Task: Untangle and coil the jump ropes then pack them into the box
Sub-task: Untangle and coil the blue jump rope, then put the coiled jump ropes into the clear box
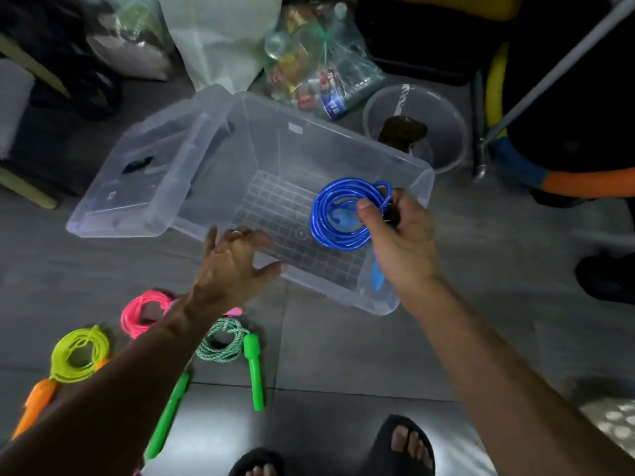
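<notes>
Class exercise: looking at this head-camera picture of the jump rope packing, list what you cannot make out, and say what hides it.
- Pink rope: its handles, mostly covered by the left forearm.
- Blue rope: second handle, hidden behind the right hand.
- Orange handle: motion-blurred, crossed by the forearm.
- Dark object in the round tub: too dim.

A cluttered home storage corner: grey tiled floor [343, 355], a plastic bag of empty bottles [319, 60], a bucket [446, 132].

A bag of bottles [316, 60] lies near a grey bucket [443, 132].
</notes>
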A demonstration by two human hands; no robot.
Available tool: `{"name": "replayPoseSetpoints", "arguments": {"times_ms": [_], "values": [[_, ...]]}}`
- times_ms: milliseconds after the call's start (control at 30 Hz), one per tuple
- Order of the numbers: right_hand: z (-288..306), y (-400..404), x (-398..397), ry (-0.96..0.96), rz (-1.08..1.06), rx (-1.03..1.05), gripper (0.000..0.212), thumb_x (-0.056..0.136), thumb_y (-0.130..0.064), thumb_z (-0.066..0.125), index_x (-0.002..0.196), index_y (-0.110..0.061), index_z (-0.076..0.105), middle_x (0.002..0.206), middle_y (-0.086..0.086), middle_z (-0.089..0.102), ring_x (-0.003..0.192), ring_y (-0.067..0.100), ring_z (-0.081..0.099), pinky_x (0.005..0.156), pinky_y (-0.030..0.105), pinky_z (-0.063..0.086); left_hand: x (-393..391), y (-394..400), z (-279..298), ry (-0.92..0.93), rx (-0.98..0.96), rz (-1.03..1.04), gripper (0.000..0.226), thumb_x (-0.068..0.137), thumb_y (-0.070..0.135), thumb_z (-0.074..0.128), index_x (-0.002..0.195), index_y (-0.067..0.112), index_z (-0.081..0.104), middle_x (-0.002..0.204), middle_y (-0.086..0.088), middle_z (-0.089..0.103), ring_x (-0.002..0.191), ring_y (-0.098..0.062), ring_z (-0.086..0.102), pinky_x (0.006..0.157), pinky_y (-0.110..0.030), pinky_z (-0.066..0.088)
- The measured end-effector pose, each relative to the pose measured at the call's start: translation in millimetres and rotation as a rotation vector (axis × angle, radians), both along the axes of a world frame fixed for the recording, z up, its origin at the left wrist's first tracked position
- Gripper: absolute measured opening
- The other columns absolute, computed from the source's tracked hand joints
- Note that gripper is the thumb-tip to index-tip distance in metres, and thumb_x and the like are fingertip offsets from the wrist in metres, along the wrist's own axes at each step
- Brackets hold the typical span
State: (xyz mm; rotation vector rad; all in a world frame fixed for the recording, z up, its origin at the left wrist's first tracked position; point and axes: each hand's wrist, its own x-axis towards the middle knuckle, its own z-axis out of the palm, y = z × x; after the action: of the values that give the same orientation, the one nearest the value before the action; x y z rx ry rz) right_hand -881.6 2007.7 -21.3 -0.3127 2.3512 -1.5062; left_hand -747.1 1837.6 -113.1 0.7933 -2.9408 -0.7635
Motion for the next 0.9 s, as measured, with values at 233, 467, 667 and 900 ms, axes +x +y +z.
{"name": "replayPoseSetpoints", "arguments": {"times_ms": [233,467,667,900], "values": [[-67,-98,-13,-0.251,0.137,-0.070,0.012,0.092,-0.021,0.058,0.089,-0.009,0.061,0.077,0.005,0.067,0.069,0.018,0.061,0.067,0.033,0.051,21,-49,-18,0.233,-0.095,-0.053,0.058,0.072,0.070,0.057,0.088,0.015,0.068,0.088,0.000,0.067,0.084,-0.023,0.062,0.084,-0.031,0.041],[-179,-192,-54,-0.387,0.131,0.091,0.012,0.094,-0.017,0.056,0.094,-0.006,0.059,0.075,0.005,0.053,0.056,0.012,0.045,0.043,0.014,0.038,21,-61,-33,0.333,-0.046,-0.040,0.052,0.066,0.070,0.063,0.089,0.023,0.066,0.091,0.018,0.057,0.086,-0.003,0.050,0.087,-0.020,0.032],[-225,-210,-72,-0.106,0.193,0.152,0.023,0.085,-0.018,0.067,0.096,0.002,0.063,0.083,0.010,0.059,0.069,0.020,0.055,0.062,0.027,0.041,23,-59,-30,0.282,-0.045,-0.021,0.052,0.066,0.071,0.062,0.091,0.026,0.062,0.091,0.010,0.061,0.089,-0.006,0.049,0.088,-0.021,0.031],[-229,-204,-77,0.087,0.330,0.147,0.021,0.083,-0.015,0.071,0.097,-0.005,0.061,0.087,0.011,0.063,0.077,0.025,0.063,0.068,0.024,0.044,25,-48,-18,0.198,-0.123,0.021,0.053,0.071,0.067,0.064,0.102,0.025,0.062,0.099,0.005,0.061,0.097,-0.011,0.050,0.081,-0.014,0.026]]}}
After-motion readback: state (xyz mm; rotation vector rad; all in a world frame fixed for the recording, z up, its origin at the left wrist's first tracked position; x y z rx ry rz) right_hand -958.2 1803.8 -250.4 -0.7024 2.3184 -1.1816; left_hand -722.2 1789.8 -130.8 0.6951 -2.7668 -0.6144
